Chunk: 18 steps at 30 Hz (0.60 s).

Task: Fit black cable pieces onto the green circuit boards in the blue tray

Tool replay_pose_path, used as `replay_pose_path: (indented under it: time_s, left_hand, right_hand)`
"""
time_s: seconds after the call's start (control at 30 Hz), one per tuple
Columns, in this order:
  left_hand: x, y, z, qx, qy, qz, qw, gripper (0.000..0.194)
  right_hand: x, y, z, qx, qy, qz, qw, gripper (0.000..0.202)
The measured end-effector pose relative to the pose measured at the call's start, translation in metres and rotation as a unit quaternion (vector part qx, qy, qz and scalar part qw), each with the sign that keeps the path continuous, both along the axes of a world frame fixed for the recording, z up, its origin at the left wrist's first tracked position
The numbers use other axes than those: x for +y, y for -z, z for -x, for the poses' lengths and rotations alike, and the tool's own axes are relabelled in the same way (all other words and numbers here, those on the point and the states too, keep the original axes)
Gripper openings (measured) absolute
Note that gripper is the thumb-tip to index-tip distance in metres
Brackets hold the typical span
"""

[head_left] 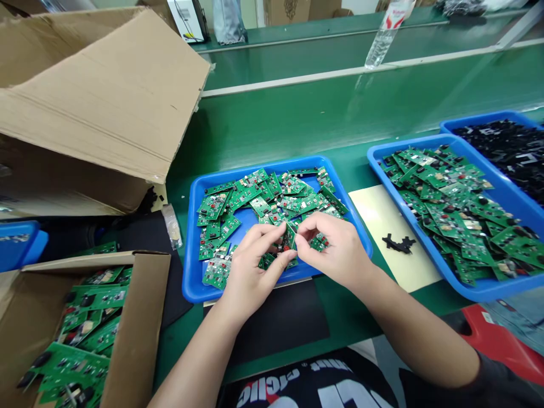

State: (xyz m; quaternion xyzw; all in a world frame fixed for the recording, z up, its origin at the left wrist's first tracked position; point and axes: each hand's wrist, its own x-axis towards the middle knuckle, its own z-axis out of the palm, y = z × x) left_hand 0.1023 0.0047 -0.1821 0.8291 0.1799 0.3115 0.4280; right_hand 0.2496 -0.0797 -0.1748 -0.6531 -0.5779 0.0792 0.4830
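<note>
Over the front part of a blue tray (190,238), both my hands meet at one small green circuit board (290,236). My left hand (254,263) pinches the board between thumb and fingers from its left side. My right hand (335,245) has thumb and forefinger closed at the board's right edge; whether a small part sits between those fingertips is hidden. Beneath the hands, many loose green circuit boards (250,190) with red and black components lie jumbled in the tray.
To the right, another blue tray (374,156) holds piled circuit boards, and a further tray (446,126) holds black parts. Several black pieces (398,243) lie on yellowish paper (372,207). A carton of boards (147,283) stands lower left, below a large cardboard box (106,96). A bottle (385,37) stands behind.
</note>
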Motion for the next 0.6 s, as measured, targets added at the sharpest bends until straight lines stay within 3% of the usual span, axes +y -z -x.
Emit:
replay_pose_path:
  time_s: [0.23,0.4,0.6]
  left_hand:
    - [-0.0017,0.0025,-0.0021,0.012,0.025,0.057,0.998,0.036]
    - [-0.0035,-0.0013,-0.0016,0.017,0.018,0.102,0.994,0.030]
    - [-0.0056,-0.0041,-0.0018,-0.004,0.020,0.226,0.974,0.027]
  right_hand:
    - [-0.0011,0.0062,-0.0006,-0.073,0.034,0.010,0.997,0.015]
    - [-0.0013,0.0056,-0.0062,-0.095,0.032,0.037,0.994,0.036]
    - [0.0019,0.0064,-0.0057,-0.109,-0.010,-0.085,0.990,0.012]
